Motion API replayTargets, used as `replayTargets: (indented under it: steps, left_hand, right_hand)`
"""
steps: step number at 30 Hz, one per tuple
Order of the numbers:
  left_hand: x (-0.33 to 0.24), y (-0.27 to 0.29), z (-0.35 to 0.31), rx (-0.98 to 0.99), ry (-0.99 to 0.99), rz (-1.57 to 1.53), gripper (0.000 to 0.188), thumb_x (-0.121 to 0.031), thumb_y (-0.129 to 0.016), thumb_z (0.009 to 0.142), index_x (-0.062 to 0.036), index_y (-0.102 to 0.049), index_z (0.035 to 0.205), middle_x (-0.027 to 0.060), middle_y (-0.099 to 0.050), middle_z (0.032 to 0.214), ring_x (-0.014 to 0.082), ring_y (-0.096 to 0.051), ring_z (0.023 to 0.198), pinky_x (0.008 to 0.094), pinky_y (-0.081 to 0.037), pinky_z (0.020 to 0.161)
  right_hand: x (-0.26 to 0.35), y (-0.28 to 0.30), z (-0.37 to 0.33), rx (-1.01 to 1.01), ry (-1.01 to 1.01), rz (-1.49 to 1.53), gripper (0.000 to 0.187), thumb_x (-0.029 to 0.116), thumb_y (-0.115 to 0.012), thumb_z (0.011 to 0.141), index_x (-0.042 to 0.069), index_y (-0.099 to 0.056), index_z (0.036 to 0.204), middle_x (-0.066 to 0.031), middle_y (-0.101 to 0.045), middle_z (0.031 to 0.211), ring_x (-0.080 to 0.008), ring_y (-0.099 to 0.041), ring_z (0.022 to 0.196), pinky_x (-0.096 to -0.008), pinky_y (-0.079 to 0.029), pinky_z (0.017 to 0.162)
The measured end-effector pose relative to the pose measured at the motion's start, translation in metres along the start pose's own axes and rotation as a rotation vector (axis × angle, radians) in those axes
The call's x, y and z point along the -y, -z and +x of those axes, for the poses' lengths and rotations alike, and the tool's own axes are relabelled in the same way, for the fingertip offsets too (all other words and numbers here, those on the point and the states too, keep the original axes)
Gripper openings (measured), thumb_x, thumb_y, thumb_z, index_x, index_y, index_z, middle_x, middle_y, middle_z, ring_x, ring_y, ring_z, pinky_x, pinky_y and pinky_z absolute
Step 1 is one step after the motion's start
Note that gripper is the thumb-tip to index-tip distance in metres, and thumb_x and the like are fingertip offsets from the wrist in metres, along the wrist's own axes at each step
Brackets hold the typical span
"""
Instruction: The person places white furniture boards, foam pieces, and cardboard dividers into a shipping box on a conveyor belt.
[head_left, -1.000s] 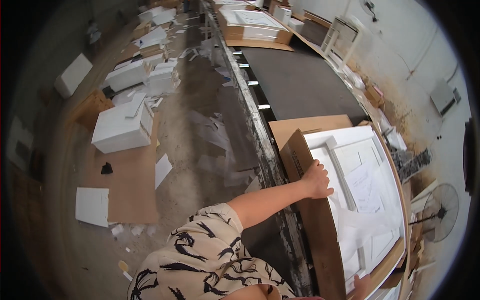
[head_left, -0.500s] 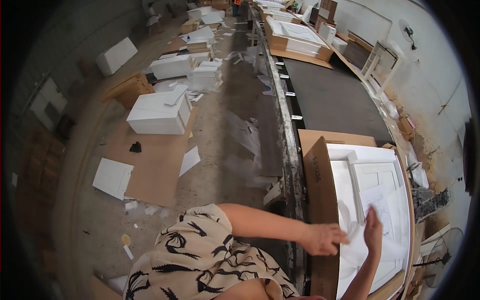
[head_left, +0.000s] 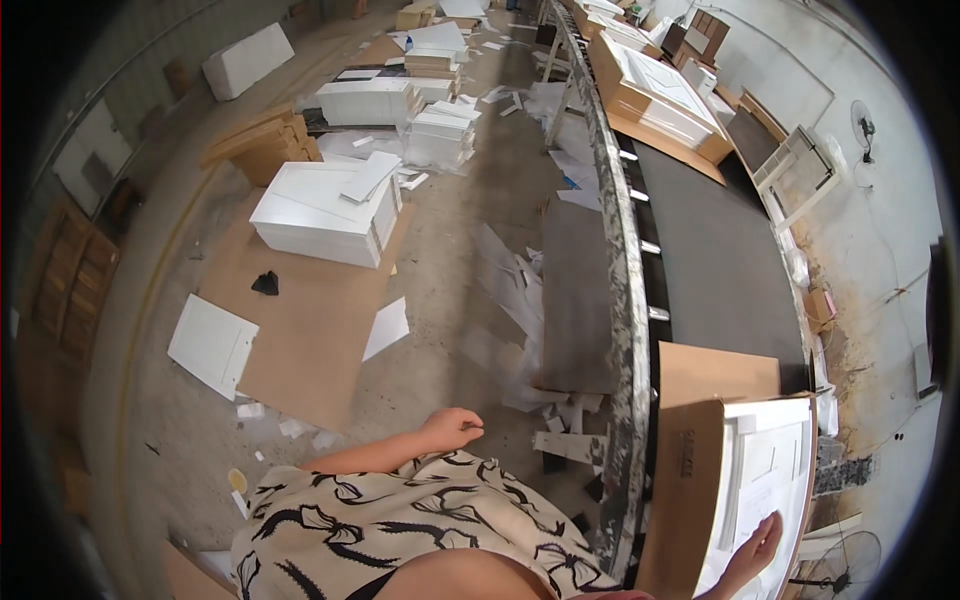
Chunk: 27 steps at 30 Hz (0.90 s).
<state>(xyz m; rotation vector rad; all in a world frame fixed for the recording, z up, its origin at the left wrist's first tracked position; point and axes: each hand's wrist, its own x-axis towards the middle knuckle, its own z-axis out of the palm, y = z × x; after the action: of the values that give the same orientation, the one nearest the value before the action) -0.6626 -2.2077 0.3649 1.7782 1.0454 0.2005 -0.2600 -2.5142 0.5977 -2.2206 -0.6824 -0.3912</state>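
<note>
My left hand [head_left: 453, 430] is in front of my body, above the floor and left of the conveyor. Its fingers are curled in, and nothing shows in them. My right hand [head_left: 760, 546] is over the open cardboard carton [head_left: 684, 490], fingers stretched out and nothing held. White panels [head_left: 795, 440] with a raised frame lie inside the carton, with white foam [head_left: 733, 470] along the side. A printed paper sheet [head_left: 762, 492] rests on them, close to my right fingertips. Whether those fingers touch the panel or sheet, I cannot tell.
The carton stands on a roller conveyor with a dark belt [head_left: 715, 250] and worn metal rail [head_left: 622, 300]. Another packed carton [head_left: 660, 95] is farther along. On the left floor are a stack of white panels [head_left: 322, 215] and a flat cardboard sheet [head_left: 300, 340]. A fan [head_left: 845, 572] stands at right.
My left hand has swung left, away from the carton, to in front of my body. My right hand remains over the carton, lower in view. The view has shifted, placing the carton lower right.
</note>
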Motion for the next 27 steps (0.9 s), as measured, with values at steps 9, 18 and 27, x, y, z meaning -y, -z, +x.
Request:
replayTargets:
  steps: [9,18,27]
  left_hand:
    - [0.025,0.117,0.146,0.017,-0.196,-0.021,0.028,-0.03,-0.063,0.077,-0.0093,-0.065,0.096,0.0108,-0.063,0.086,0.0264,-0.061,0.08,0.0349,-0.048,0.069]
    - [0.118,0.245,0.312,-0.174,0.015,0.038,0.025,-0.031,-0.059,0.077,-0.0075,-0.061,0.087,0.0142,-0.062,0.083,0.0343,-0.059,0.077,0.0422,-0.046,0.065]
    - [0.299,0.327,0.298,-0.216,0.657,0.501,0.03,-0.029,-0.055,0.074,-0.0014,-0.065,0.074,0.0194,-0.064,0.082,0.0368,-0.06,0.081,0.044,-0.047,0.073]
  right_hand:
    - [0.212,-0.26,0.051,0.293,0.52,-0.108,0.03,0.005,-0.055,0.087,0.007,-0.053,0.117,-0.0143,-0.049,0.122,-0.0265,-0.053,0.102,-0.0318,-0.045,0.077]
    - [0.263,-0.511,0.183,0.444,0.469,-0.021,0.029,0.009,-0.059,0.083,0.005,-0.055,0.112,-0.0169,-0.05,0.12,-0.0298,-0.054,0.1,-0.0321,-0.047,0.072]
    - [0.504,-0.792,0.244,0.875,0.938,0.332,0.03,0.013,-0.065,0.076,0.008,-0.058,0.105,-0.0152,-0.057,0.108,-0.0334,-0.055,0.099,-0.0386,-0.048,0.081]
